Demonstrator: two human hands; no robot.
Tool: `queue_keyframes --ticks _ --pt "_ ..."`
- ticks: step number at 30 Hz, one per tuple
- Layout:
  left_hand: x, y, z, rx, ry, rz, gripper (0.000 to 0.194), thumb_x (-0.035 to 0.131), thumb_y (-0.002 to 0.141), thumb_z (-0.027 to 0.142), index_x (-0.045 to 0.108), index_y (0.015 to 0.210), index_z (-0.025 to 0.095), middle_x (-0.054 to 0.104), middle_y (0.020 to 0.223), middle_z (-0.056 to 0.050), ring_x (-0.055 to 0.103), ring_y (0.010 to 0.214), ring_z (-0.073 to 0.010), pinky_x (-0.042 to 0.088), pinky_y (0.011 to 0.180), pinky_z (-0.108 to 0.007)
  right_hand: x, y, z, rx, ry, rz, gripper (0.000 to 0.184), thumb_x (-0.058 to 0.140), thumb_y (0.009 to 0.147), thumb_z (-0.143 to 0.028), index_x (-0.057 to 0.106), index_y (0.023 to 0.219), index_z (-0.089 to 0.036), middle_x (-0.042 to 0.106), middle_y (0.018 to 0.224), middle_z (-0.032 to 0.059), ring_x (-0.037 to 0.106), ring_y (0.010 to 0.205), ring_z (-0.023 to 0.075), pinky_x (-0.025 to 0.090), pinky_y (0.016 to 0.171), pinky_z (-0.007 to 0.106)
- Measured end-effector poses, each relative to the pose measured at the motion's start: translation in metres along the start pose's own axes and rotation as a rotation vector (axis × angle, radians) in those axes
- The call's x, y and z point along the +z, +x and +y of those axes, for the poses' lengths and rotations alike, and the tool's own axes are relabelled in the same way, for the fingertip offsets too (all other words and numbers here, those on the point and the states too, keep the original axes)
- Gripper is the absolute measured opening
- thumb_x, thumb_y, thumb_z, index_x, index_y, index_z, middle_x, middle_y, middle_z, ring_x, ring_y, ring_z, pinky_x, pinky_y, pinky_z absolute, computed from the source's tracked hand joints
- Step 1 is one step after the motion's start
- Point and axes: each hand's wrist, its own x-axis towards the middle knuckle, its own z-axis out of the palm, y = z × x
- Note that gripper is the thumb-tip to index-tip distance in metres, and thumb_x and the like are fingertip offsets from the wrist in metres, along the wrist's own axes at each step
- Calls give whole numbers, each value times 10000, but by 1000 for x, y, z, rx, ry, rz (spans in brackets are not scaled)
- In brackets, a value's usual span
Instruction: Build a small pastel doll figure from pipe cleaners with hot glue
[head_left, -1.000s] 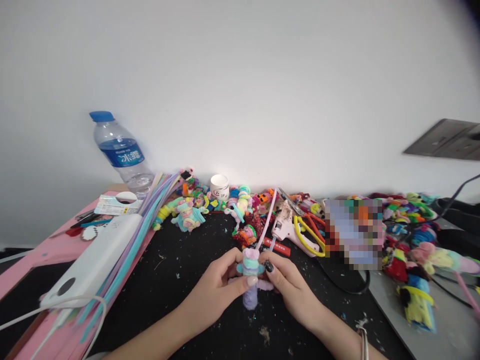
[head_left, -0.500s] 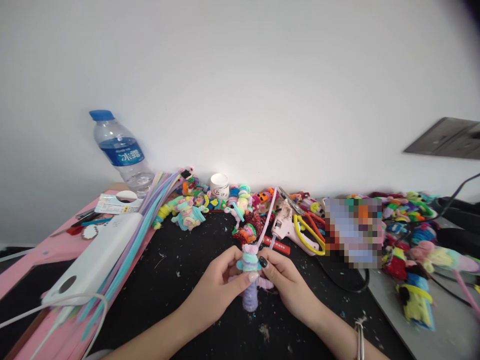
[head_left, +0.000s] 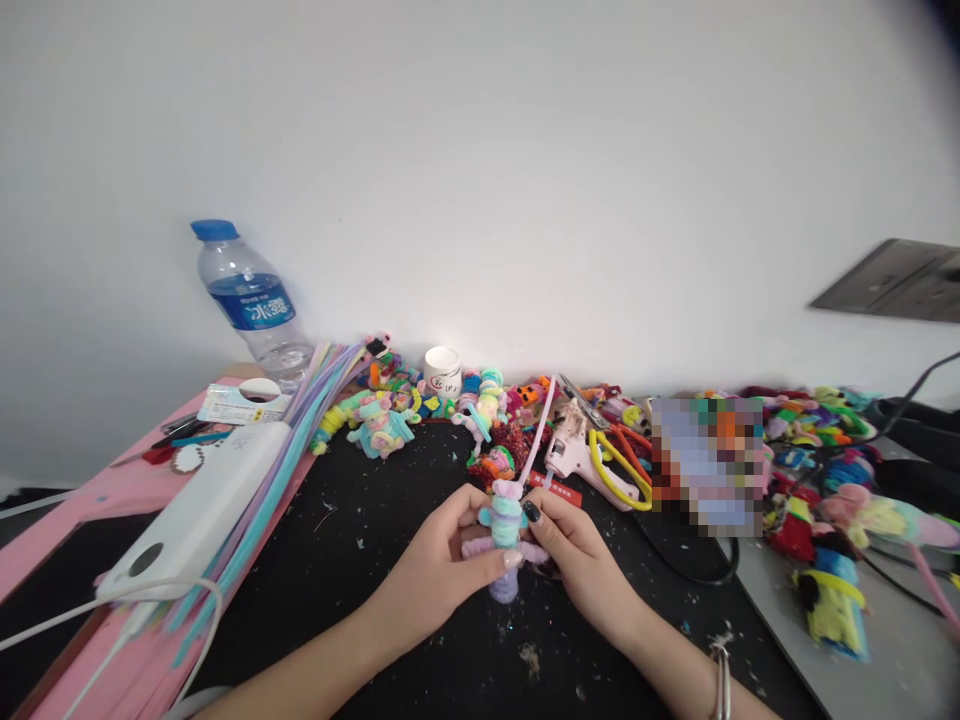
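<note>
Between my two hands is a small pipe-cleaner doll (head_left: 505, 527) in pastel pink, aqua and lilac, held upright over the black mat. My left hand (head_left: 452, 555) grips it from the left, with the thumb laid across its lower front. On the other side my right hand (head_left: 566, 545) pinches it, thumb and finger near its upper right edge. A long pale pink pipe cleaner (head_left: 538, 432) sticks up from its top. Lilac arm-like pieces jut out at both sides of its middle. The fingers behind the doll are partly hidden.
Just behind lie a pink glue gun (head_left: 571, 450), yellow-handled scissors (head_left: 616, 468) and a red strip (head_left: 556, 489). Pipe-cleaner figures line the wall around a white cup (head_left: 442, 372). At left are loose pipe cleaners (head_left: 289, 480), a white power bank (head_left: 196, 505) and a water bottle (head_left: 251, 297).
The doll has tilted slightly, its lower part now looking shorter and its lilac side pieces showing more. Both hands still hold it. The whole view has shifted a little.
</note>
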Motion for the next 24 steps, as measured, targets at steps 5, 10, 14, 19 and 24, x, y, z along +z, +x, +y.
queue_keyframes --ticks 5,10,14,19,24 --pt "-2 2 -3 55 15 38 188 630 763 190 492 889 166 587 859 -16 555 821 -151 427 717 -262 0 1 -4 -50 -115 42 312 484 856 -447 500 698 -178 407 634 -32 337 556 107 279 501 221" --pt "-3 2 -4 65 28 74 198 626 764 205 490 905 177 592 893 -26 567 867 -179 437 776 -305 -2 0 -1 -68 -189 94 283 471 874 -409 510 724 -173 403 622 -33 328 547 105 266 486 221" --pt "-4 3 -5 63 37 93 200 629 761 215 493 904 177 596 895 -28 574 867 -185 441 778 -314 -4 0 2 -54 -190 136 253 473 877 -396 516 761 -176 399 622 -39 321 526 98 245 456 216" --pt "-5 3 -6 54 74 117 208 639 750 227 508 901 172 605 893 -34 574 855 -185 443 764 -308 -5 1 3 -80 -223 130 229 509 857 -390 526 779 -176 433 662 -31 366 559 104 288 492 214" --pt "-5 3 -6 49 83 120 215 644 745 232 507 897 170 603 885 -33 576 850 -185 444 752 -300 -4 0 4 -73 -203 105 213 495 868 -375 521 786 -180 438 667 -29 370 569 108 292 503 213"
